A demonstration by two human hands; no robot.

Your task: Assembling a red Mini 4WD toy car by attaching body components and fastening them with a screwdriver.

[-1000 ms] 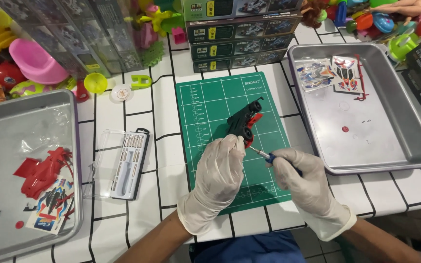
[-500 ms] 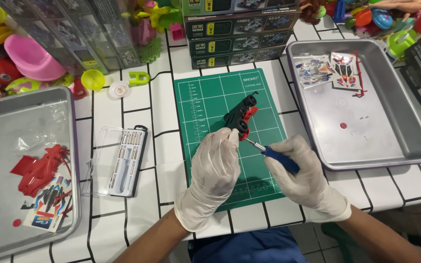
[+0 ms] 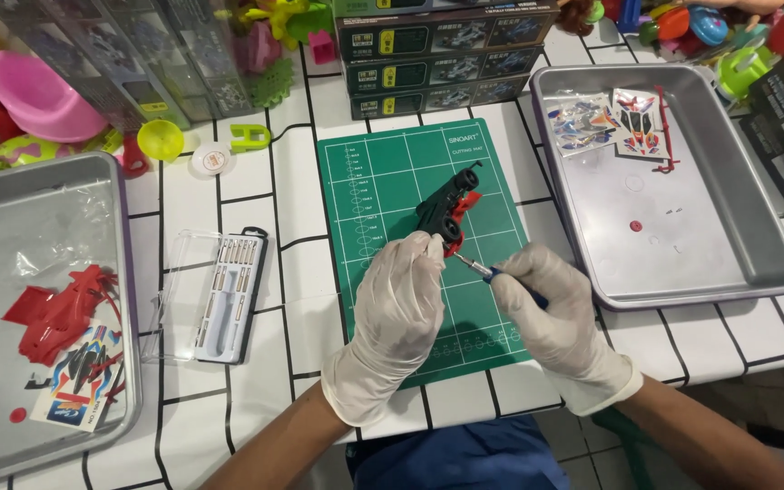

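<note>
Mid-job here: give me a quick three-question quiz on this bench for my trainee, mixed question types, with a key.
1. True or false: the left hand touches the black and red toy car chassis on the green cutting mat.
2. Which tool does the right hand hold? A) blue-handled screwdriver B) tweezers C) knife
3. Which metal tray holds the red plastic body shell: left or right?

Key: 1 true; 2 A; 3 the left metal tray.
</note>
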